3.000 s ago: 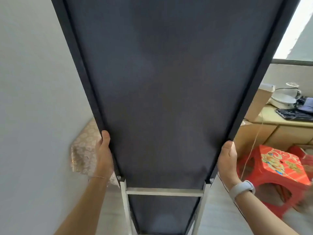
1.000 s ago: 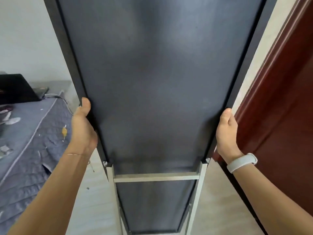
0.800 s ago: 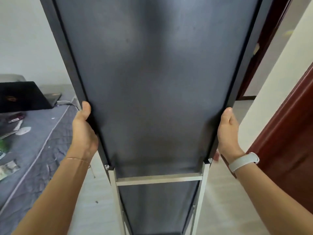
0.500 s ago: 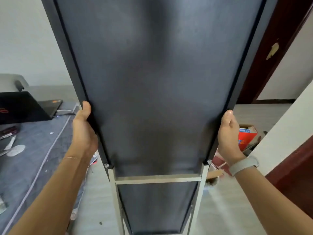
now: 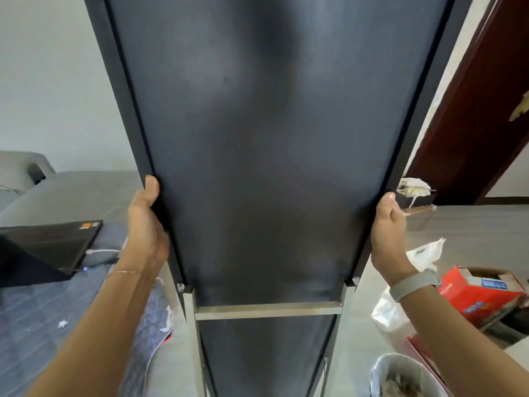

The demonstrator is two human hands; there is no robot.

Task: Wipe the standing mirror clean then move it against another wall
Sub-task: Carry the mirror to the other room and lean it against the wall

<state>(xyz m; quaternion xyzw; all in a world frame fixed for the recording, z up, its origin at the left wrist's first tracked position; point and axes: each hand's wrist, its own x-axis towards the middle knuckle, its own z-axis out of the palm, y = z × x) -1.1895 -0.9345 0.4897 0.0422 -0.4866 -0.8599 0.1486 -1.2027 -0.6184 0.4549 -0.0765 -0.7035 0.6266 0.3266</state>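
Head view: the left hand (image 5: pixel 147 224) grips the mirror's left frame edge at about 9 o'clock, thumb laid up along the dark rail and the fingers curled out of sight behind it. The right hand (image 5: pixel 386 233) grips the right frame edge at about 3 o'clock in the same manner, thumb on the near face, fingers hidden round the far side; a pale band (image 5: pixel 415 283) sits on that wrist. Both hands hold at much the same height, just above the point where the pale metal stand (image 5: pixel 269 310) meets the frame.

The mirror (image 5: pixel 272 138) fills the middle of the view with its dark back toward the person. Its long axis runs from 12 o'clock down to 6 o'clock, the top passing out of the picture overhead and the foot lost below, so whether it is clear of the floor cannot be told. It lies straight ahead between the two hands, neither one nearer than the other.

At 8 o'clock a bed (image 5: pixel 43 325) with a grey quilt carries an open laptop (image 5: pixel 45 250). At 4 o'clock, on the floor, lie a red box (image 5: pixel 481 293) and white plastic bags (image 5: pixel 426 253), with a bin (image 5: pixel 403 376) near 5 o'clock. A dark door (image 5: pixel 483 110) stands at 2 o'clock, a pale wall (image 5: pixel 57 81) at 10 o'clock.

Judging by this, the wiping is over and the carrying is in hand; the clutter low on the right is the thing to steer the foot past.
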